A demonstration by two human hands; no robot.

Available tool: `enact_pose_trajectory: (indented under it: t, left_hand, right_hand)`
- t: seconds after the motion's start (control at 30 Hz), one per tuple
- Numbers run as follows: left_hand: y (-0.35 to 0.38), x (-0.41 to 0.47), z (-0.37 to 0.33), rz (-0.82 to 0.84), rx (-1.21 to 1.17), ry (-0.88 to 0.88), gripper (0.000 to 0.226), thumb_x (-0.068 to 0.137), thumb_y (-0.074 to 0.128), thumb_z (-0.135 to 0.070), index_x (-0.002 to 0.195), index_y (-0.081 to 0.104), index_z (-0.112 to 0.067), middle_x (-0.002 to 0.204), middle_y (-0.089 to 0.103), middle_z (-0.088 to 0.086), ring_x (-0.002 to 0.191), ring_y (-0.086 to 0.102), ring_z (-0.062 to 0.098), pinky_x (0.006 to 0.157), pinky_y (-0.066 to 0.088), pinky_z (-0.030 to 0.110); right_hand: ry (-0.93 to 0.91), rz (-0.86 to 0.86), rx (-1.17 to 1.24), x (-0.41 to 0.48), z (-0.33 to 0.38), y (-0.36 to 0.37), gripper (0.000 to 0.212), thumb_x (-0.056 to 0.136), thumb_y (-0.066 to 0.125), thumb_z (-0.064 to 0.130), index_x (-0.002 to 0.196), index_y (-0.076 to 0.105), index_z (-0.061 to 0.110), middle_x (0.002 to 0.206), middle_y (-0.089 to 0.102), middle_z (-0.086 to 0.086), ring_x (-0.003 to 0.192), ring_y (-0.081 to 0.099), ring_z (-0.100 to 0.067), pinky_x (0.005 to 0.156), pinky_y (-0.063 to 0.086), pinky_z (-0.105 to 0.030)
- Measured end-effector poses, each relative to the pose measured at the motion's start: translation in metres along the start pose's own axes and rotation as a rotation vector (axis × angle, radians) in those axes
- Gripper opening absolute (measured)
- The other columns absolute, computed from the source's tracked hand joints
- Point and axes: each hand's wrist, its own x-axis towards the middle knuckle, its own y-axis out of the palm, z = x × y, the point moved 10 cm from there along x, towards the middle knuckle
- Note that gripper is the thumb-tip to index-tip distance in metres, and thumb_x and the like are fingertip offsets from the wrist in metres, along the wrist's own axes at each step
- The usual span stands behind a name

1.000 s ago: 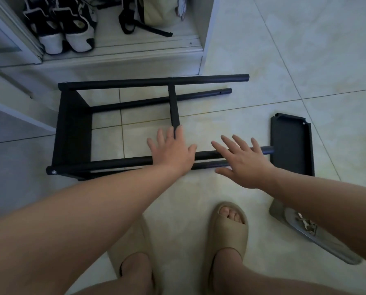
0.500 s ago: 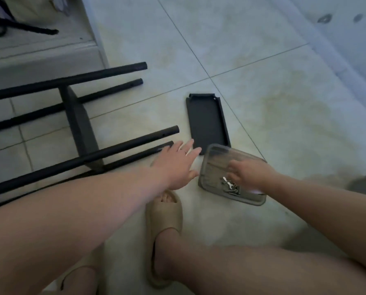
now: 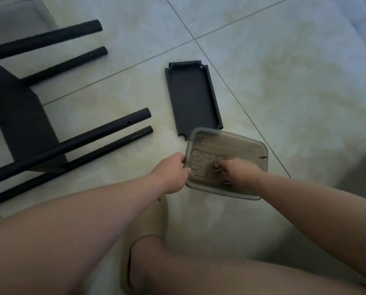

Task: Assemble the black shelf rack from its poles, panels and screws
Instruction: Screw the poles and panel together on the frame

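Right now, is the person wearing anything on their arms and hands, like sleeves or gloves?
No. The left hand and right hand are bare, no gloves. The left forearm and right forearm show no sleeves, watch or bracelet. The only thing worn in view is a beige slide sandal.

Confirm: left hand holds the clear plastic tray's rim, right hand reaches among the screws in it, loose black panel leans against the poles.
One error: the head view shows the loose black panel lying flat on the tiled floor, apart from the black poles. The rest stands.
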Motion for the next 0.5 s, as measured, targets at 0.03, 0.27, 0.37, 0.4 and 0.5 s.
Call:
enact_pose_trajectory:
  t: [0.03, 0.27, 0.37, 0.4, 0.5]
  left_hand:
    - [0.002, 0.002, 0.002, 0.001, -0.033, -0.001, 0.038, 0.101, 0.055, -0.032, 0.135, 0.049, -0.017, 0.118, 0.067, 0.009, 0.107, 0.064, 0.028, 0.085, 0.049, 0.035]
    - [0.001, 0.007, 0.008, 0.007, -0.166, 0.024, 0.013, 0.098, 0.061, -0.031, 0.103, 0.051, -0.026, 0.087, 0.068, -0.001, 0.084, 0.068, 0.019, 0.067, 0.048, 0.032]
    - [-0.001, 0.005, 0.007, 0.024, -0.161, 0.014, 0.017, 0.097, 0.063, -0.034, 0.107, 0.056, -0.022, 0.093, 0.071, 0.003, 0.089, 0.069, 0.023, 0.078, 0.053, 0.035]
    - [-0.002, 0.003, 0.007, 0.033, -0.15, 0.003, 0.024, 0.097, 0.062, -0.036, 0.114, 0.057, -0.02, 0.099, 0.072, 0.003, 0.093, 0.068, 0.023, 0.083, 0.053, 0.036]
    - [-0.012, -0.005, 0.014, 0.036, -0.092, -0.052, 0.041, 0.097, 0.058, -0.044, 0.129, 0.053, -0.019, 0.118, 0.067, 0.005, 0.108, 0.064, 0.027, 0.091, 0.051, 0.038]
  right_hand:
    - [-0.027, 0.0, -0.033, 0.005, 0.003, 0.004, 0.035, 0.101, 0.05, 0.023, 0.136, 0.054, 0.025, 0.134, 0.06, -0.005, 0.115, 0.061, -0.03, 0.083, 0.049, -0.036]
    - [-0.119, -0.048, -0.176, 0.026, 0.014, 0.003, 0.029, 0.103, 0.049, 0.027, 0.131, 0.057, 0.022, 0.134, 0.055, -0.007, 0.113, 0.061, -0.033, 0.079, 0.049, -0.037]
    - [-0.059, -0.041, -0.137, 0.023, 0.009, -0.007, 0.026, 0.101, 0.051, 0.025, 0.126, 0.059, 0.02, 0.124, 0.064, -0.008, 0.106, 0.064, -0.032, 0.07, 0.043, -0.033]
    - [-0.04, -0.042, -0.114, 0.02, 0.008, -0.012, 0.023, 0.099, 0.053, 0.025, 0.12, 0.06, 0.02, 0.118, 0.066, -0.009, 0.099, 0.064, -0.032, 0.069, 0.043, -0.033]
    - [0.017, -0.094, -0.041, 0.001, 0.008, -0.036, 0.007, 0.093, 0.057, 0.027, 0.095, 0.054, 0.021, 0.097, 0.066, -0.006, 0.079, 0.059, -0.03, 0.065, 0.047, -0.033]
